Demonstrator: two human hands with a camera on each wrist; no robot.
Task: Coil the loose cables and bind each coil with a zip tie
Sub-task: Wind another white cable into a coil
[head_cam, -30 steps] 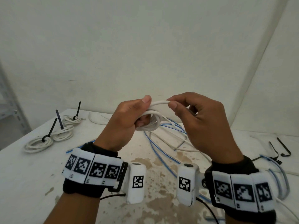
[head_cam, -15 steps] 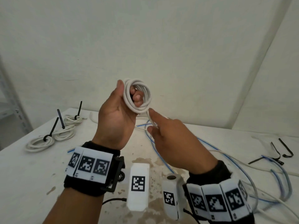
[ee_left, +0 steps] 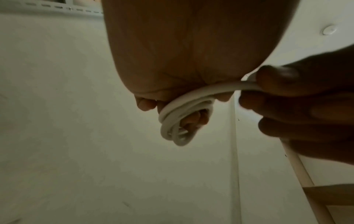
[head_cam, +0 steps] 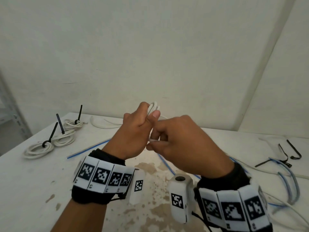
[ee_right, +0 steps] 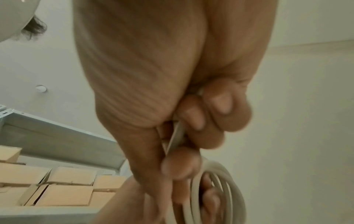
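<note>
The left hand (head_cam: 133,131) is raised above the table (head_cam: 33,181), fingers curled round a small white cable coil (ee_left: 180,125) whose loops poke out past its fingertips. Just right of it, touching, the right hand (head_cam: 184,144) pinches the cable's loose strand (ee_right: 175,137) where it leaves the coil. Three zip-tied coils (head_cam: 55,139) lie far left on the table.
</note>
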